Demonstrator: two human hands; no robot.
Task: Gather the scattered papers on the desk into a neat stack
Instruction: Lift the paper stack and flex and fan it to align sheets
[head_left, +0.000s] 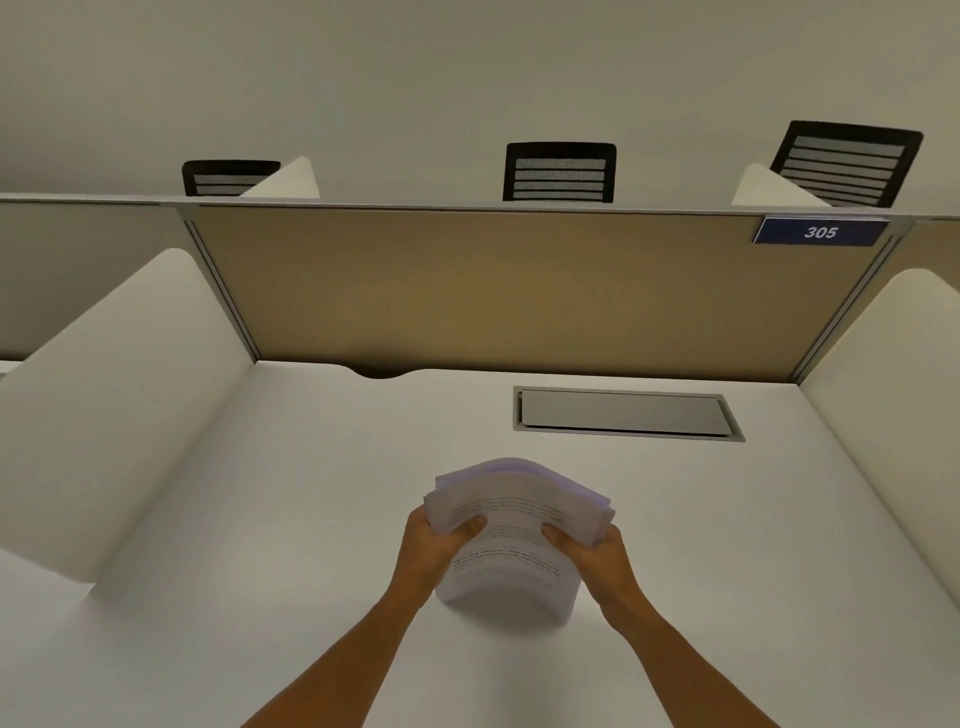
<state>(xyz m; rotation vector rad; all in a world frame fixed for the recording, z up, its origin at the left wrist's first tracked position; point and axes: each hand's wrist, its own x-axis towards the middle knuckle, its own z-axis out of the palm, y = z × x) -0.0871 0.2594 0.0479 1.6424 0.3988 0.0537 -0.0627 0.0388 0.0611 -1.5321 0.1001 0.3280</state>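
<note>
A stack of white printed papers (511, 540) stands on its lower edge on the white desk (260, 519), bowed upward in the middle. My left hand (434, 551) grips the stack's left side, thumb over the front sheet. My right hand (592, 558) grips its right side the same way. The sheets fan slightly at the top edge. No loose sheets show elsewhere on the desk.
A grey metal cable hatch (626, 413) is set into the desk behind the papers. A tan partition (493, 291) with a blue "305" plate (820, 232) closes the back; white side dividers (119, 395) flank the desk. Black chair backs (560, 172) rise beyond.
</note>
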